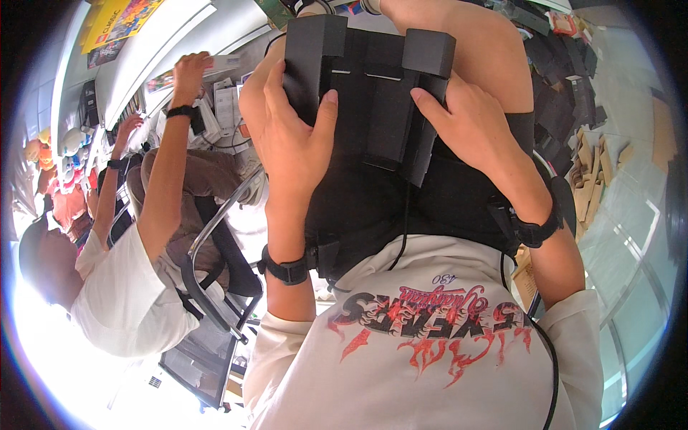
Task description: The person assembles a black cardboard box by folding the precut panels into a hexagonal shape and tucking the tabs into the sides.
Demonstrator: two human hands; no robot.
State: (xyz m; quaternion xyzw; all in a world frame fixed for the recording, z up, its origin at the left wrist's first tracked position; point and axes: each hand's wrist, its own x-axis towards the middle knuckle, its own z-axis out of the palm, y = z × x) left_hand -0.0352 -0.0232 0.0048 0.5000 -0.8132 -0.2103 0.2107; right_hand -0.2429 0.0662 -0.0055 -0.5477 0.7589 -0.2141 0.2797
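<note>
A black folded cardboard piece (312, 54) with boxy raised sides lies above my lap, held between both hands. My left hand (297, 143) is closed round its left side, the thumb along the inner face and the fingers on the outside. On the opposite side, my right hand (473, 118) grips the right wall, its thumb pressed against the inner side and its other fingers mostly hidden behind the card. Small pale slits show near the upper middle of the piece. Its lower part hangs down over my black shorts (358, 208).
Several flat black card pieces (555, 93) lie piled at the right, with brown cardboard strips (591, 179) beside them. On the left a co-worker in a white shirt (129, 301) sits in a metal-framed chair (193, 265), arms raised near a cluttered white table. A yellow box (122, 25) stands upper left.
</note>
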